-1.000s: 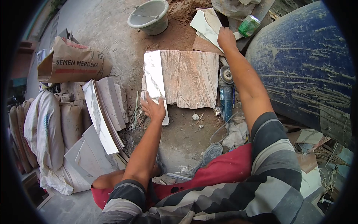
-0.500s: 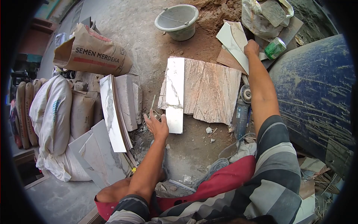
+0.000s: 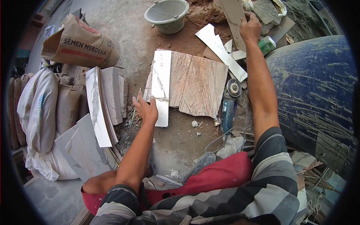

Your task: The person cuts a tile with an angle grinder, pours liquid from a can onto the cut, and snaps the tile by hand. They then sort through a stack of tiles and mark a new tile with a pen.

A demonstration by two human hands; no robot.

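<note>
White strip (image 3: 161, 80) lies on rough slab (image 3: 198, 82), toward its left, near end overhanging the near edge. Left hand (image 3: 147, 109) spread at strip's left edge, contact unclear. Right hand (image 3: 250, 28) pinches tan tile piece (image 3: 233, 17), far right. Grinder (image 3: 227, 112) just off slab's right edge; gap from far edge to bucket (image 3: 168, 27).

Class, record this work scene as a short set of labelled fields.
Left hand: open, at the edge of the white strip
Right hand: holding a greyish tile piece
Centre: white strip lying on a rough slab
Tool: angle grinder, right of slab
Far side: grey bucket
Left side: printed paper bag
Right side: green can, blue drum
</note>
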